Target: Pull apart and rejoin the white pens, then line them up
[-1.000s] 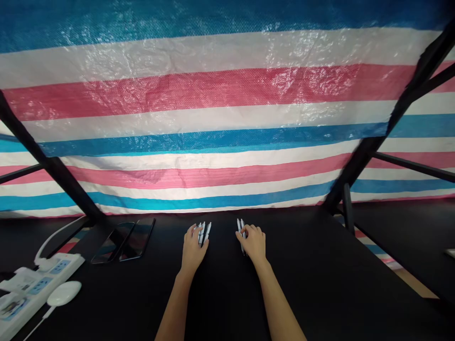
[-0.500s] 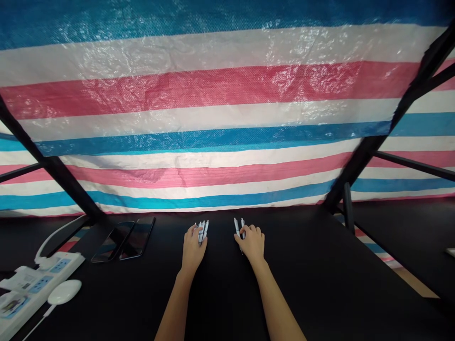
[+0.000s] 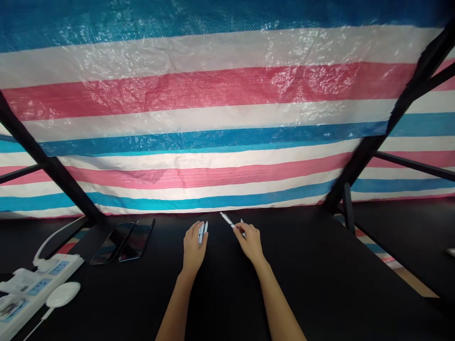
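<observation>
On the black table, my left hand (image 3: 194, 245) is curled around a small bunch of white pens (image 3: 203, 233), its fingers along their left side and thumb on the right. The pens point away from me, and how many lie beneath the fingers is hidden. My right hand (image 3: 251, 242) pinches one white pen (image 3: 226, 219) between thumb and fingers, with the pen tilted toward the far left. Another white pen (image 3: 243, 227) shows at the same hand, partly covered by its fingers; whether it is gripped is unclear.
Two dark phones (image 3: 137, 240) lie left of my hands. A white power strip (image 3: 42, 286) with plugs and a white rounded device (image 3: 63, 294) with a cable sit at the near left. A striped tarp (image 3: 213, 113) hangs behind, between black frame bars (image 3: 359, 161).
The pen in my right hand has swung from pointing straight away to slanting left, toward the middle. My left hand's fingers have closed further over its pens, leaving fewer visible.
</observation>
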`<action>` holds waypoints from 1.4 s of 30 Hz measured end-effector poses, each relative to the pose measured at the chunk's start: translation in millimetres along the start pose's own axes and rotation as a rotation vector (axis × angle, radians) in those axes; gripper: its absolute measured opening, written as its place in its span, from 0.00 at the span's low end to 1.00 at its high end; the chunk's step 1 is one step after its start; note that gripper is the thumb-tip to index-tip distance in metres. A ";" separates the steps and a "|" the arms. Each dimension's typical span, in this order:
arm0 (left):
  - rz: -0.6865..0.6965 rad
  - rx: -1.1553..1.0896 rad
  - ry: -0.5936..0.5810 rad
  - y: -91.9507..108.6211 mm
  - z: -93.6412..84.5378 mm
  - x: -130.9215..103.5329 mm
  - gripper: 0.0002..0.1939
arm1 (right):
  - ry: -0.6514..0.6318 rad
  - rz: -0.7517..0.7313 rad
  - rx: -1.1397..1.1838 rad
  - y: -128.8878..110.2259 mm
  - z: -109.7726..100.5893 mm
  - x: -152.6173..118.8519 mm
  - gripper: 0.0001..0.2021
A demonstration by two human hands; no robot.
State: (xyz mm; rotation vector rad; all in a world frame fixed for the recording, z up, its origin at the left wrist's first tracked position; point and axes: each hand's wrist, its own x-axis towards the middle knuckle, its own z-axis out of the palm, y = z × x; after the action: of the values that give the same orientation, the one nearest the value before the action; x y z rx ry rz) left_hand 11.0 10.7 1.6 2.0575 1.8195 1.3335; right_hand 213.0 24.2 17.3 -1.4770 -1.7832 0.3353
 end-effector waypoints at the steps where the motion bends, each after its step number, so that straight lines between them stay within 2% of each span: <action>1: 0.022 -0.034 -0.014 3.2 -1.1 0.3 0.19 | -0.011 -0.041 0.010 -0.5 -1.0 -0.2 0.12; 5: 0.037 -0.150 -0.119 11.1 -0.9 -1.6 0.19 | -0.066 -0.155 0.035 -4.3 -2.4 -1.7 0.13; 8: 0.010 -0.208 -0.168 11.2 1.0 -3.5 0.16 | -0.090 -0.147 0.091 -5.8 -2.6 -1.5 0.13; 11: -0.002 -0.239 -0.141 9.9 1.0 -3.7 0.15 | -0.070 -0.092 0.217 -2.7 -3.2 -0.2 0.12; 14: -0.041 -0.293 -0.064 10.6 -1.0 -2.0 0.15 | -0.029 0.042 0.360 4.0 -3.7 0.8 0.11; 16: -0.082 -0.319 -0.010 12.3 -2.7 -0.8 0.16 | -0.044 0.107 0.435 8.0 -3.9 1.0 0.13; 20: -0.128 -0.311 0.003 15.2 -5.3 -0.3 0.16 | -0.157 0.074 0.552 9.8 -4.2 0.6 0.16; 25: -0.123 -0.203 -0.046 13.2 -5.0 -2.6 0.18 | -0.193 0.030 0.567 8.1 -1.7 1.2 0.19; 32: -0.138 -0.239 -0.060 13.6 -2.9 -2.8 0.24 | -0.096 0.050 0.628 13.2 3.4 5.0 0.18; 38: -0.155 -0.409 -0.062 17.1 -2.1 -2.7 0.17 | -0.047 0.130 0.689 19.8 1.9 6.1 0.20; 42: -0.139 -0.384 -0.081 14.8 -0.1 -2.1 0.16 | -0.054 0.129 0.695 19.1 0.0 6.1 0.21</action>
State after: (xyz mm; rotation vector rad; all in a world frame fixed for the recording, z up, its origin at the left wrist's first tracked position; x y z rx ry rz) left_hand 22.4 4.7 9.0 1.7285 1.5006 1.4070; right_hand 226.5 35.4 7.5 -1.0792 -1.3964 0.9579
